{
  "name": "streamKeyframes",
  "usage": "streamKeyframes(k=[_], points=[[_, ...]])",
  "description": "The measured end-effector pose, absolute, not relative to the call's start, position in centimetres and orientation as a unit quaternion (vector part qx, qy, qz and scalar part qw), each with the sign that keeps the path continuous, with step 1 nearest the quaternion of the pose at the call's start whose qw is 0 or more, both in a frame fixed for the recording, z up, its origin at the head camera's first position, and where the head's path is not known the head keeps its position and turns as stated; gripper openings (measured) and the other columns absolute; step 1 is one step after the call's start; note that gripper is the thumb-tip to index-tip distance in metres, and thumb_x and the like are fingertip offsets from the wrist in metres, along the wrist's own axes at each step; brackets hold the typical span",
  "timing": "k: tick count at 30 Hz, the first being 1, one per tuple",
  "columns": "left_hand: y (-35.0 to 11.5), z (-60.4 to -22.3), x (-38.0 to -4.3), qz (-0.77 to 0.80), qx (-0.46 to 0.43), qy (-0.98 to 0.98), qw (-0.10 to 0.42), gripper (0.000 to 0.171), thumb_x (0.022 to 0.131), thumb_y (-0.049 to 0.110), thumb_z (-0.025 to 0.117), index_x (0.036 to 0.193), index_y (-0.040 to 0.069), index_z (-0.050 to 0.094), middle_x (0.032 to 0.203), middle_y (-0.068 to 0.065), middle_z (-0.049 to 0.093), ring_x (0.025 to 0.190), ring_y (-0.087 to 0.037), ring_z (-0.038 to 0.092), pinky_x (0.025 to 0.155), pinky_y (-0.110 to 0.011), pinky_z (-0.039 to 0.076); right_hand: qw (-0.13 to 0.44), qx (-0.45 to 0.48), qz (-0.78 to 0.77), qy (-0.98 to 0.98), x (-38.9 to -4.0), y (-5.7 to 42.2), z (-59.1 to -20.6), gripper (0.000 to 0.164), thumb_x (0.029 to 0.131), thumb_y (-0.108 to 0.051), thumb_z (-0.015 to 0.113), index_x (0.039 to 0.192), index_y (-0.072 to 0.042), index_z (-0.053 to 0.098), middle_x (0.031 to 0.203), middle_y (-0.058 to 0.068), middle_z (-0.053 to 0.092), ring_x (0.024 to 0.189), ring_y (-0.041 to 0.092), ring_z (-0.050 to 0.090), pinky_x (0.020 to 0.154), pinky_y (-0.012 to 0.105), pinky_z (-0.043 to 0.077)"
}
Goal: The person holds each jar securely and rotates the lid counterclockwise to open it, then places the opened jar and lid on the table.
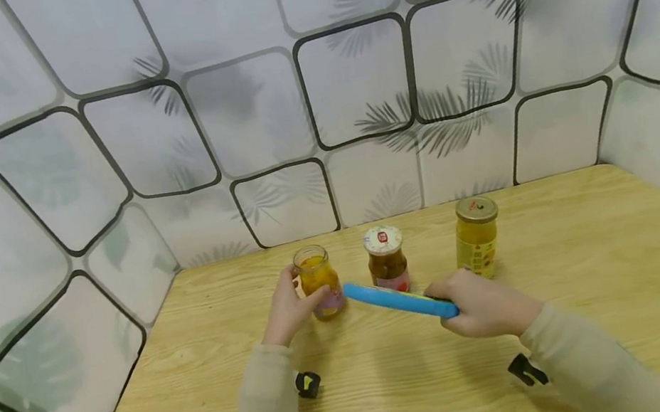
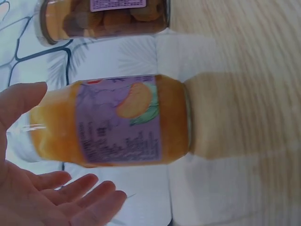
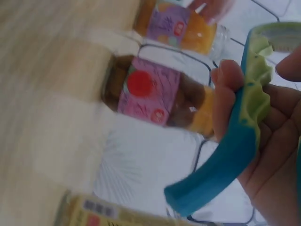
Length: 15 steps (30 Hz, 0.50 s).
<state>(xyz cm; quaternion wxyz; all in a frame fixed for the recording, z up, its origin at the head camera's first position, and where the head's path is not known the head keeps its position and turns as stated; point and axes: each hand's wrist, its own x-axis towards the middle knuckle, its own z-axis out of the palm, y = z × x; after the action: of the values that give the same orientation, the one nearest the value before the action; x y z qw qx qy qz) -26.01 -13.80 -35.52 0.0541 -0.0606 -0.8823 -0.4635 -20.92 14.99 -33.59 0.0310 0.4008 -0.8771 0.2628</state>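
An uncovered glass jar of orange fruit (image 1: pixel 319 281) with a purple label stands upright on the table. My left hand (image 1: pixel 291 306) is around it, thumb at the near side; in the left wrist view its fingers (image 2: pixel 94 197) are spread and look apart from the glass. My right hand (image 1: pixel 481 301) grips a blue jar opener (image 1: pixel 400 300) with green ridged teeth (image 3: pixel 260 70). Beside the opener's teeth, a pale round piece shows partly, its kind unclear. Behind the opener stands a closed jar of brown fruit (image 1: pixel 387 263) with a white lid.
To the right stands a taller yellow jar (image 1: pixel 475 233) with a gold lid, just behind my right hand. The wood table (image 1: pixel 602 249) meets a wall with a rounded-square and leaf pattern (image 1: pixel 358 79). Black wrist mounts (image 1: pixel 308 384) hang at both sleeves.
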Motion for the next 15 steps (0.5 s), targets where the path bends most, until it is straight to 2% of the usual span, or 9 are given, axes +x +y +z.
streamKeyframes(k=[3,7,15], points=[[-14.2,-35.2,-25.0,-0.436,-0.067,-0.895,0.061,0.067,0.08,0.025,0.066,0.129,-0.007,0.033,0.128,-0.025,0.037,0.114,-0.038,0.039,0.09,-0.048,0.037,-0.012,0.392,0.323,-0.861,-20.9,14.3,-34.4,0.012,0.072,0.003,0.05,0.072,-0.009,0.051,0.055,-0.011,0.038,0.047,0.0,0.035,0.043,0.017,0.031],[-14.8,-34.8,-23.6,-0.404,-0.087,-0.908,0.067,0.059,0.08,0.026,0.066,0.123,-0.006,0.042,0.125,-0.021,0.043,0.109,-0.036,0.045,0.086,-0.046,0.04,-0.087,0.352,0.391,-0.846,-20.6,13.1,-35.2,0.007,0.073,-0.001,0.048,0.073,-0.004,0.054,0.055,-0.007,0.05,0.043,0.002,0.041,0.039,0.018,0.035],[-16.8,-34.5,-21.3,-0.356,-0.104,-0.927,0.06,0.037,0.08,0.023,0.065,0.109,0.001,0.055,0.109,-0.014,0.056,0.095,-0.03,0.055,0.077,-0.042,0.046,-0.247,0.304,0.518,-0.76,-19.8,10.2,-36.5,0.02,0.078,-0.001,0.04,0.077,0.009,0.057,0.06,0.008,0.056,0.049,0.012,0.05,0.046,0.023,0.042]])
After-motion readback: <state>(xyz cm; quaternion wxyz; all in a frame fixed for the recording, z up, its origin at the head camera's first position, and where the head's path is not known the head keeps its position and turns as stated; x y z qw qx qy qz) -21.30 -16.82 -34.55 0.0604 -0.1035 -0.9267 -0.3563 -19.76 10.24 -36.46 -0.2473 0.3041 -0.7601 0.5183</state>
